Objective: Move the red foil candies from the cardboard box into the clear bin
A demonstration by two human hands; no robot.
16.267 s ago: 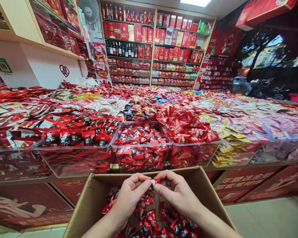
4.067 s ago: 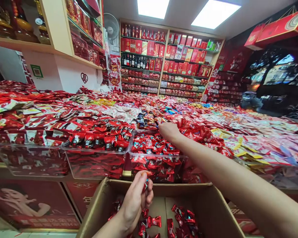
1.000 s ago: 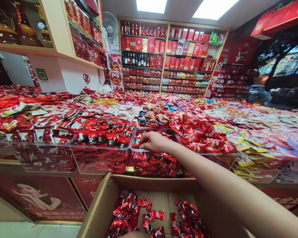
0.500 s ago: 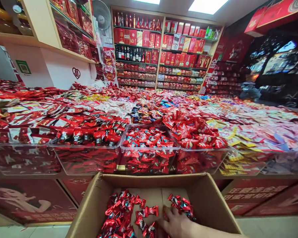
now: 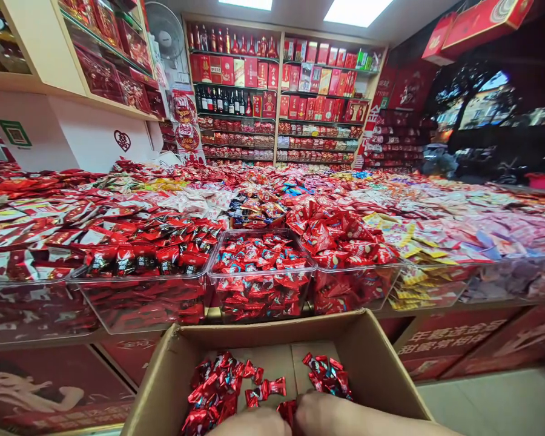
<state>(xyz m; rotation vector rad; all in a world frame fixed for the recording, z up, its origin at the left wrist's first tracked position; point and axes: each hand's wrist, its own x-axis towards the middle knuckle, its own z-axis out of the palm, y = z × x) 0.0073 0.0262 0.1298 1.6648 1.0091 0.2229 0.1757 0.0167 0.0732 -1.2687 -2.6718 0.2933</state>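
Inside an open cardboard box [image 5: 373, 363] in front of me lie red, twist-wrapped candies. A larger heap of candies [image 5: 218, 387] fills its left side and a smaller cluster of candies [image 5: 327, 374] sits at the right. My left hand [image 5: 254, 422] is low in the box at the bottom edge; only its back shows, with the fingers hidden. Beside it my right hand [image 5: 315, 412] is bent over with curled knuckles, its fingertips out of sight. A red candy [image 5: 287, 412] shows between the two hands, close against the right one.
Beyond the box, a clear plastic bin [image 5: 261, 275] holds similar red candies. More bins of wrapped sweets [image 5: 145, 278] stand beside it along the counter front. Shelves with bottles and red boxes [image 5: 236, 69] line the back wall. A fan [image 5: 164, 37] hangs at left.
My left hand has come into the box from below. My right hand has drawn nearer to me and its spread fingers have curled. The view has turned slightly to the right.
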